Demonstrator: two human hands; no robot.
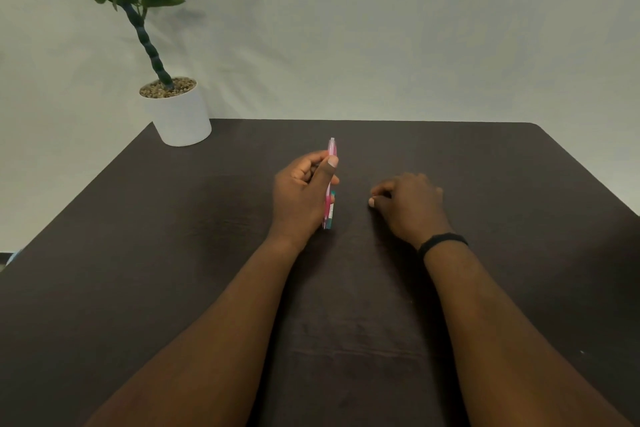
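One thin pink packet (331,149) is the whole business here. It stands on edge over the dark table (502,191), near the middle, held upright in the left hand (299,196). The thumb (325,173) lies along its near face and the curled fingers press from behind, so the grip is a narrow pinch across the flat sides, about halfway up. Its lower end sits at or just above the tabletop; the view does not settle which.

I judge it light and only moderately stiff. It is a slim flat thing that would bend if squeezed at the ends, and its smooth-looking faces may slide between dry fingers. Pinching across the broad faces near the middle looks the safest hold, while taking it by the thin edges would invite it to twist out.

Seen edge-on, it shows as a narrow strip, pink with a pale tip on top and teal and white bands toward the bottom. The right hand (410,204) rests on the table just beside it, fingers loosely curled, holding nothing.
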